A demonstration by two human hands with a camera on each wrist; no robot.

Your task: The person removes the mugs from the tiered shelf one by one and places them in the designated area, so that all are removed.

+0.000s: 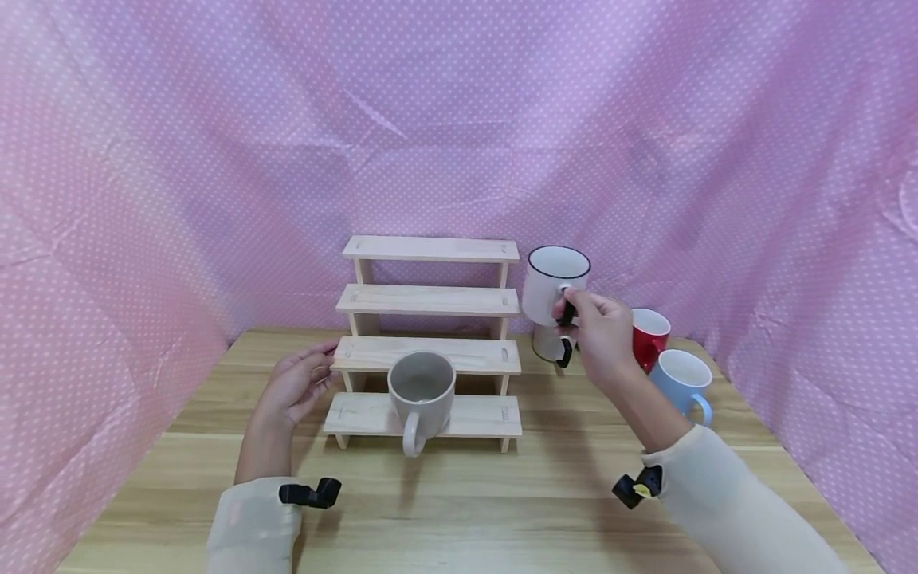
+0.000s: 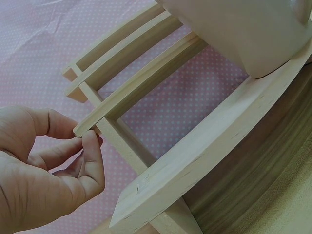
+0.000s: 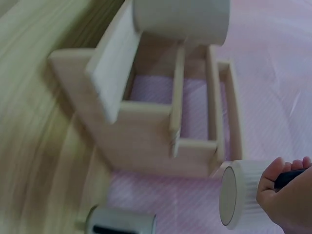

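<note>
My right hand grips the black handle of a white mug with a dark rim, holding it upright in the air just right of a four-tier wooden shelf rack. My left hand is at the rack's left side. In the left wrist view, thumb and fingers pinch the end of the second board from the bottom. A beige-grey mug stands on the lowest board, its handle toward me. In the right wrist view, the raised mug is seen from its base.
Below the raised mug, another mug with a black handle stands on the wooden table, partly hidden. A red mug and a light blue mug stand further right. Pink dotted cloth hangs behind and at both sides.
</note>
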